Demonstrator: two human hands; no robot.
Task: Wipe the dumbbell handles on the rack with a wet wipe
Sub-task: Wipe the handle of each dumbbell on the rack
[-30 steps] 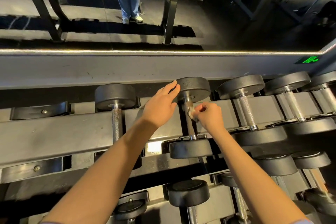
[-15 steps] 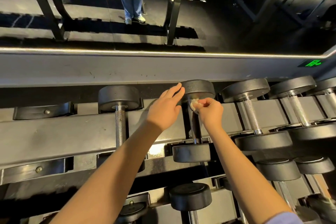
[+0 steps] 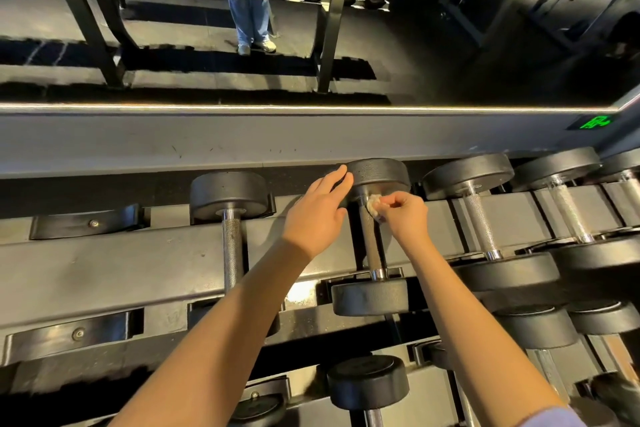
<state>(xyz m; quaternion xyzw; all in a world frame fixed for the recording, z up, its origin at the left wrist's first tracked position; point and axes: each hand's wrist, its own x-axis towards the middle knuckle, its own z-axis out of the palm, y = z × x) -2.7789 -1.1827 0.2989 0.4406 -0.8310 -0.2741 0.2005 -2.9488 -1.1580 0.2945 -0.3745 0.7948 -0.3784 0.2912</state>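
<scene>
A black dumbbell [image 3: 377, 177] lies across the top tier of the grey rack [image 3: 104, 263], its knurled steel handle [image 3: 372, 246] running toward me. My right hand [image 3: 405, 215] pinches a crumpled white wet wipe [image 3: 374, 206] against the far end of that handle, just under the far head. With straight fingers, my left hand [image 3: 317, 215] rests against the left side of the far head. The near head [image 3: 370, 296] sits in its cradle.
Another dumbbell [image 3: 230, 201] lies to the left, and several larger ones [image 3: 485, 218] to the right. Empty cradles [image 3: 86, 224] sit at the far left. Lower tiers hold more dumbbells [image 3: 367, 381]. A mirror [image 3: 450, 45] behind the rack reflects a person's legs.
My right hand has slid the wipe up the handle from its middle to the far end by the head. My left hand has stayed on the far head.
</scene>
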